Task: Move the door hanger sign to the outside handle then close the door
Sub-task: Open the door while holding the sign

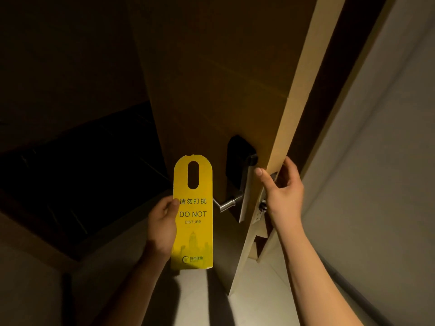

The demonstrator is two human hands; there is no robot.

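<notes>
My left hand [163, 222] holds a yellow "DO NOT DISTURB" door hanger sign [193, 212] upright by its left edge, thumb on the front. The sign hangs free of any handle, just left of the metal lever handle [227, 204] on the dark lock plate [237, 165]. The wooden door [211, 90] stands ajar, its pale edge [289, 128] facing me. My right hand [282, 191] wraps around that edge beside the latch plate, thumb on the near face and fingers behind it. The handle on the door's other face is hidden.
A pale wall [376, 161] and the door frame lie to the right of the door. To the left the space is dark with a black floor area [82, 172]. Light-coloured floor [247, 302] shows below the door.
</notes>
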